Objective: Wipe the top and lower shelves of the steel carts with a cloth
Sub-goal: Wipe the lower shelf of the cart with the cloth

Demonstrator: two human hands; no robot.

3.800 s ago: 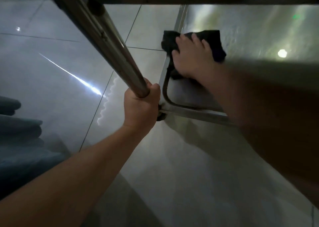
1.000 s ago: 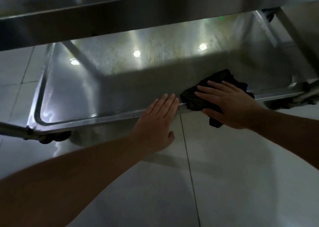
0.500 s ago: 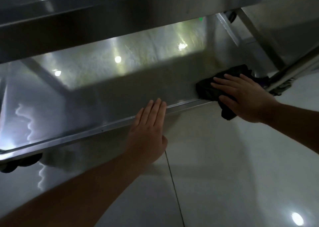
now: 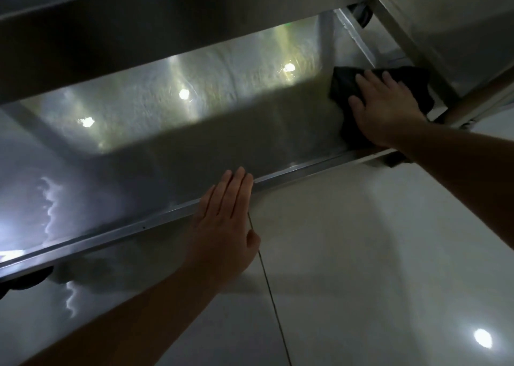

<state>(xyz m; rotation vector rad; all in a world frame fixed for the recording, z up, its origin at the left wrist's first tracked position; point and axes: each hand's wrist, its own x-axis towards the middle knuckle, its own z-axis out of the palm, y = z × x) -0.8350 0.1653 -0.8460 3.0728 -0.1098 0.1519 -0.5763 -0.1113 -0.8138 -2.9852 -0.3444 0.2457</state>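
The steel cart's lower shelf [image 4: 167, 143] fills the middle of the view, shiny with light reflections. A dark cloth [image 4: 345, 84] lies at the shelf's right end, near the corner. My right hand [image 4: 386, 109] presses flat on the cloth, fingers straight and spread. My left hand [image 4: 225, 221] rests with straight fingers on the shelf's front rim [image 4: 111, 234]. The top shelf's underside [image 4: 139, 31] overhangs at the top of the view.
A cart leg [image 4: 417, 48] and a slanted rail [image 4: 478, 98] stand at the right end of the shelf. A black caster [image 4: 25, 280] shows under the left front corner. Glossy tiled floor [image 4: 361, 268] lies in front.
My right hand has slid the cloth rightward and deeper onto the shelf, off the front rim, toward the right corner. My left hand stays on the rim.
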